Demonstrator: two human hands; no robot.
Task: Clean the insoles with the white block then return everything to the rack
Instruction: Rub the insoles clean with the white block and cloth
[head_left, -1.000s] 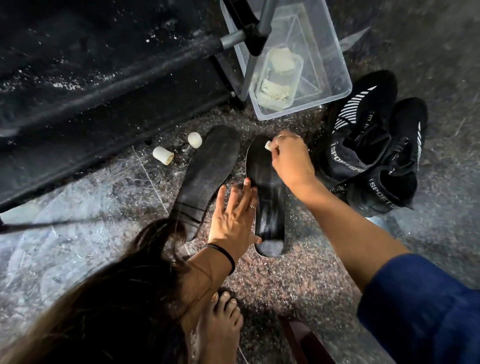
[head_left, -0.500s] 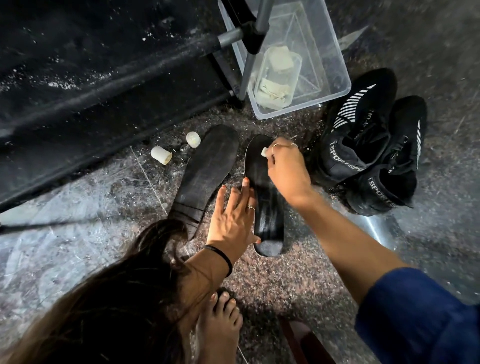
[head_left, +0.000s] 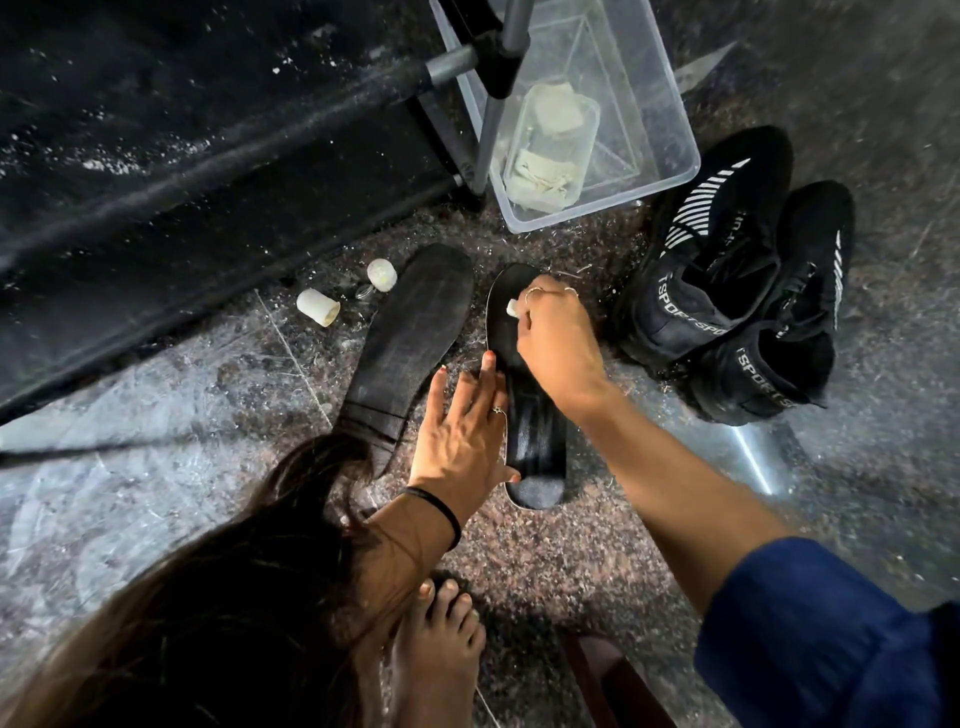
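a: speckled stone floor (head_left: 597, 566), black rack (head_left: 218, 171) above, clear tub (head_left: 670, 140), two black sneakers (head_left: 737, 291).
b: we see two insoles on the floor. left hand (head_left: 462, 436), fingers straight, presses the right insole (head_left: 535, 447); left insole (head_left: 410, 338) lies beside.
a: right hand (head_left: 558, 343) pinches the white block (head_left: 512, 308) against its toe.

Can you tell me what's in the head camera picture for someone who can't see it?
A person's right hand rubs a small white block on a black insole lying on the floor, while the left hand presses flat on its edge. A second insole lies left of it, and two black sneakers sit to the right.
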